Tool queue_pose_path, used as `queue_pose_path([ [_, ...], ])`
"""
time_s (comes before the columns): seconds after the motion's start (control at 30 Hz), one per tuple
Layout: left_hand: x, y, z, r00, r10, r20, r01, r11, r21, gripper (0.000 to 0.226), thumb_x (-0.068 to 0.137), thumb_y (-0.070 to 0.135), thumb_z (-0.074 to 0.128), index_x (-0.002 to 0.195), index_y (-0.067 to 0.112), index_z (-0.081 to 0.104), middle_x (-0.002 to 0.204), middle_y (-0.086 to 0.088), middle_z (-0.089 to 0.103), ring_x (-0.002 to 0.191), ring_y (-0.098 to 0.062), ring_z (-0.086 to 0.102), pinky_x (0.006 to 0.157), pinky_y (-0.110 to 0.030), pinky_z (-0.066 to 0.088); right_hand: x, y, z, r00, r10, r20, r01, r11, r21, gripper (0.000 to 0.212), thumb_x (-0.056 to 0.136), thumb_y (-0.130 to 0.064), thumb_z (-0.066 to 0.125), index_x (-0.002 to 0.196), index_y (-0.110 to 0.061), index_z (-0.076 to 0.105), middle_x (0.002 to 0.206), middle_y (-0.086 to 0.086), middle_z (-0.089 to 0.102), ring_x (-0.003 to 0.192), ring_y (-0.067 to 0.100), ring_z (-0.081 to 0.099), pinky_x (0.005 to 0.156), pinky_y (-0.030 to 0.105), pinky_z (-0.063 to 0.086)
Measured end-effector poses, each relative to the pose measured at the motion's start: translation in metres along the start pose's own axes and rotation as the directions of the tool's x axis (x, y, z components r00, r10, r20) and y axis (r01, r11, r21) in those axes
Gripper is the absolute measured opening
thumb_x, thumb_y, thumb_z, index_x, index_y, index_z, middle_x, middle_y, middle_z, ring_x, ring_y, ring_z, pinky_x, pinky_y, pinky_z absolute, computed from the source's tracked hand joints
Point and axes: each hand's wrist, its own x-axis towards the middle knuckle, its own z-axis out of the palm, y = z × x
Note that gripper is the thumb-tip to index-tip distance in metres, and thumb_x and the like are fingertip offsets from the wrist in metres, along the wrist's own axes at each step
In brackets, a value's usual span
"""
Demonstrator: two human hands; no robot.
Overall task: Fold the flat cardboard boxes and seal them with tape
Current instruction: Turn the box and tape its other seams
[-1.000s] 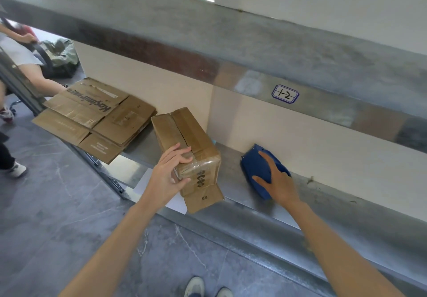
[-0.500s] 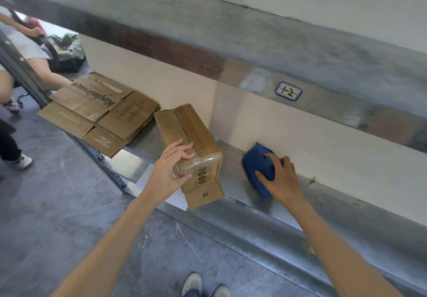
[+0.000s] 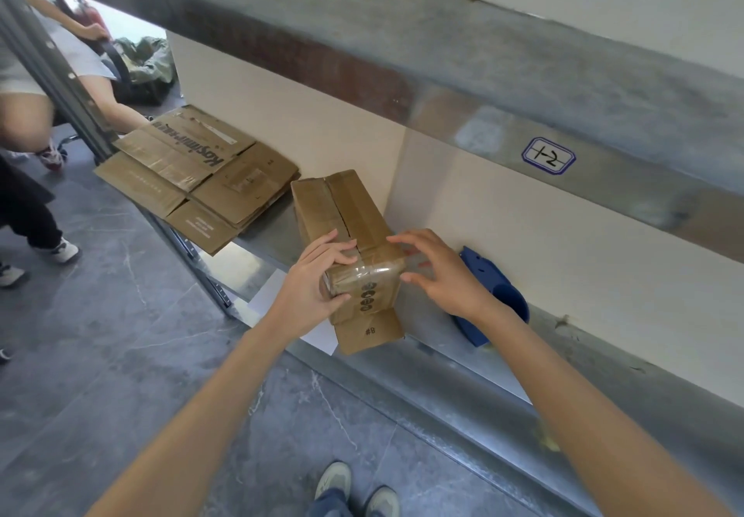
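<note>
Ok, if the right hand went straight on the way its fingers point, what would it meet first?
The cardboard box, at its taped near end. The right hand points its spread fingers at that end's right edge; whether they touch it is unclear.

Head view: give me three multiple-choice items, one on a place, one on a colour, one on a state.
1. Where does the tape dispenser lie? A on the shelf, right of the folded box; B on top of the box; C in the left hand.
2. What colour is the dispenser? A red; B blue; C yellow.
3. What is the left hand doing? A hanging idle; B pressing the shelf; C gripping the box's near end.
Answers: 1 A, it rests on bare metal beside the box; 2 B, its shell is blue; 3 C, fingers lie on top, thumb on the end face.
</note>
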Motion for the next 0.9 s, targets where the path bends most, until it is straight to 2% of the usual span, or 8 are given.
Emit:
queue_pose_path([
  [0.17, 0.0, -0.001, -0.001, 1.0, -0.009, -0.012, 0.008, 1.0, -0.03, 0.05, 0.069, 0.029, 0.09, 0.11, 0.012, 0.067, 0.136, 0.005, 0.059, 0.144, -0.011, 0.034, 0.117, -0.025, 0.026, 0.008, 0.0, 0.002, 1.0, 0.01, 0.01, -0.009, 1.0, -0.016, 0.065, 0.074, -0.03, 0.085, 0.132, -0.033, 0.057, 0.128, -0.013, 0.044, 0.121, 0.004, 0.047, 0.106, 0.027, 0.038],
  [0.27, 0.001, -0.001, 0.003, 0.998, -0.008, -0.066, 0.006, 1.0, -0.029, 0.038, 0.075, 0.026, 0.084, 0.106, 0.01, 0.07, 0.132, 0.004, 0.063, 0.141, -0.012, 0.039, 0.116, -0.025, 0.03, 0.012, 0.001, 0.009, 0.996, -0.019, -0.086, 0.018, 1.0, -0.015, 0.049, 0.076, -0.028, 0.083, 0.121, -0.026, 0.067, 0.124, -0.011, 0.047, 0.121, 0.008, 0.048, 0.109, 0.035, 0.04],
  [0.37, 0.002, -0.004, 0.006, 0.996, -0.008, -0.09, 0.005, 1.0, -0.031, 0.033, 0.076, 0.022, 0.083, 0.104, 0.009, 0.07, 0.129, 0.003, 0.064, 0.139, -0.015, 0.042, 0.114, -0.026, 0.032, 0.011, 0.008, 0.014, 0.991, -0.062, -0.119, 0.058, 0.998, -0.037, 0.042, 0.08, -0.029, 0.079, 0.12, -0.024, 0.068, 0.126, -0.009, 0.048, 0.123, 0.01, 0.048, 0.109, 0.038, 0.041],
  [0.53, 0.001, -0.006, 0.01, 0.993, -0.011, -0.117, 0.009, 1.0, -0.021, 0.039, 0.073, 0.028, 0.086, 0.103, 0.009, 0.068, 0.127, 0.003, 0.065, 0.138, -0.015, 0.043, 0.112, -0.022, 0.033, 0.012, 0.005, 0.021, 0.991, -0.029, -0.128, 0.022, 0.998, -0.057, 0.063, 0.066, -0.072, 0.069, 0.116, -0.034, 0.064, 0.123, -0.025, 0.041, 0.116, 0.0, 0.05, 0.101, 0.027, 0.045],
  [0.67, 0.002, -0.002, 0.017, 0.983, -0.025, -0.18, 0.024, 1.0, -0.009, 0.035, 0.073, 0.021, 0.087, 0.099, 0.008, 0.069, 0.124, 0.003, 0.066, 0.135, -0.018, 0.047, 0.11, -0.031, 0.039, 0.013, 0.005, 0.029, 0.982, -0.029, -0.186, 0.024, 0.999, -0.03, 0.059, 0.069, -0.064, 0.07, 0.113, -0.024, 0.065, 0.122, -0.017, 0.043, 0.112, 0.004, 0.053, 0.1, 0.032, 0.049],
  [0.8, 0.0, -0.002, 0.009, 0.994, -0.045, -0.104, 0.04, 0.998, -0.051, 0.036, 0.076, 0.028, 0.084, 0.104, 0.011, 0.068, 0.127, 0.005, 0.065, 0.138, -0.013, 0.042, 0.112, -0.025, 0.035, 0.008, 0.0, 0.028, 0.992, 0.015, -0.128, -0.012, 1.0, 0.023, 0.067, 0.065, -0.073, 0.07, 0.115, -0.03, 0.058, 0.124, -0.018, 0.041, 0.115, -0.013, 0.044, 0.093, 0.01, 0.041],
  [0.83, 0.0, -0.001, 0.007, 0.994, -0.05, -0.102, 0.044, 0.998, -0.054, 0.034, 0.078, 0.028, 0.083, 0.104, 0.012, 0.069, 0.127, 0.005, 0.065, 0.138, -0.011, 0.042, 0.112, -0.023, 0.035, 0.009, -0.003, 0.029, 0.991, 0.029, -0.127, -0.026, 0.999, 0.027, 0.065, 0.067, -0.074, 0.069, 0.114, -0.031, 0.056, 0.123, -0.017, 0.041, 0.115, -0.013, 0.044, 0.092, 0.009, 0.039],
  [0.9, 0.001, 0.003, 0.008, 0.989, -0.061, -0.132, 0.055, 0.997, -0.046, 0.023, 0.083, 0.023, 0.079, 0.102, 0.012, 0.07, 0.125, 0.006, 0.066, 0.137, -0.01, 0.043, 0.112, -0.025, 0.036, 0.01, -0.007, 0.033, 0.986, 0.053, -0.156, -0.047, 0.998, 0.044, 0.052, 0.076, -0.065, 0.068, 0.112, -0.029, 0.055, 0.121, -0.012, 0.043, 0.113, -0.004, 0.049, 0.094, 0.019, 0.043],
])
